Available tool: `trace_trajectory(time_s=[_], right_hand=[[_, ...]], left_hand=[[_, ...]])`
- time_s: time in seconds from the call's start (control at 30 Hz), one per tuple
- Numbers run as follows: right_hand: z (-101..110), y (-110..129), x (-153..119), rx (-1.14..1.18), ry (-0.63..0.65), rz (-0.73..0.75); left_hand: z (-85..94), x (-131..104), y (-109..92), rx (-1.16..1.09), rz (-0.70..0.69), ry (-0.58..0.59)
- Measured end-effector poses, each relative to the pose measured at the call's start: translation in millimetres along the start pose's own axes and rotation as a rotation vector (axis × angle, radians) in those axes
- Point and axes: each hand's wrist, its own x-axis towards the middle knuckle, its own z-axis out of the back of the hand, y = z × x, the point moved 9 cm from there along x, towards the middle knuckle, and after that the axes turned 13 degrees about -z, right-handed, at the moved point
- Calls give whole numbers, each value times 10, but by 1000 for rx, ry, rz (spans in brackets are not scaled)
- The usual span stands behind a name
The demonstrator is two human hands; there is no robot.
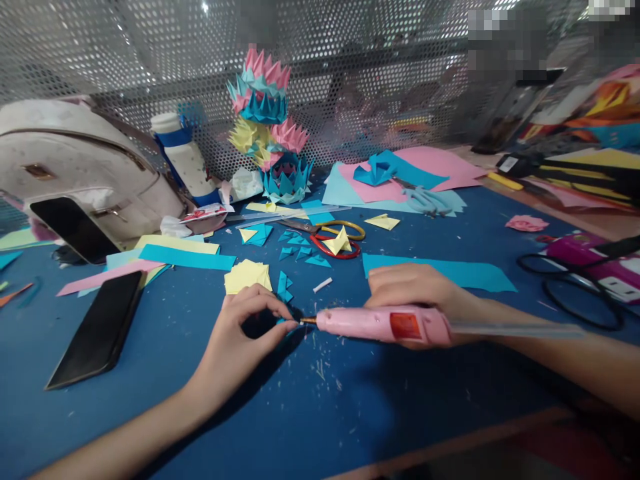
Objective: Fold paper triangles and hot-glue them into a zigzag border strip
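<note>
My right hand (420,287) is wrapped round a pink hot glue gun (357,325), with a clear glue stick (520,329) out of its back end. The gun lies level, its metal nozzle pointing left at my left fingertips. Thumb and forefinger of my left hand (253,320) pinch a small piece of blue paper (283,322), mostly hidden by the fingers. Just beyond that hand are a stack of yellow paper squares (249,276) and small folded blue pieces (284,287). Scissors with red and yellow handles (355,230) lie farther back, a folded yellow paper piece (340,241) on them.
A tower of folded paper rings (287,177) stands against the perforated metal screen (350,80). Two phones, one flat (100,327) and one leaning (75,227) on a backpack (80,160), are at left. A bottle (185,160), coloured sheets (425,167) and a corded power strip (590,267) surround the work area.
</note>
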Motion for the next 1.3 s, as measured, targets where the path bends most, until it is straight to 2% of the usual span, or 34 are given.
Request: trace_trajectory(time_s=[0.17, 0.53, 1.0, 1.3], right_hand=[[10, 47, -9, 51, -11, 24], [-24, -7, -40, 18, 6, 5], [3, 31, -8, 7, -16, 21], [13, 47, -4, 31, -19, 30]], left_hand=[[-24, -11, 16, -73, 45, -5], [-30, -11, 22, -113, 77, -18], [42, -2, -70, -30, -12, -82], [43, 4, -105, -13, -13, -70]])
